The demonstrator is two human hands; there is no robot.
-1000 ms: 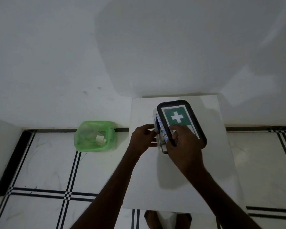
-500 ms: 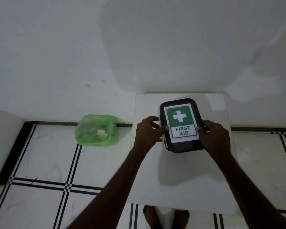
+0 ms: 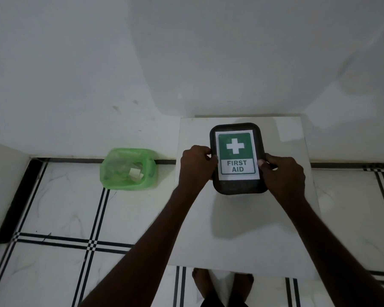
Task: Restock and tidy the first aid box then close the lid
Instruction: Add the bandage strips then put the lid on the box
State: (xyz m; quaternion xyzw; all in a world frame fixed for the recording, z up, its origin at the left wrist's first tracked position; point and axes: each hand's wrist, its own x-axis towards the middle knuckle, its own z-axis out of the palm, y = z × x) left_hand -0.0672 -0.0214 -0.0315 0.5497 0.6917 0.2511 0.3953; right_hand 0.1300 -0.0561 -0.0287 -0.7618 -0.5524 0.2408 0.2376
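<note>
First aid box [image 3: 237, 158] near far edge of tabletop [image 3: 242, 229], lid down. Left hand [image 3: 196, 167], right hand [image 3: 283, 173] clamped on its sides. Green basket [image 3: 129, 168] on floor, left, well apart.

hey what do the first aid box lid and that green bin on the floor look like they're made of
The lid looks like dark moulded plastic, matte, with rounded corners; its label appears to be printed paper. The green bin seems to be thin translucent plastic, since its contents show through.
</note>
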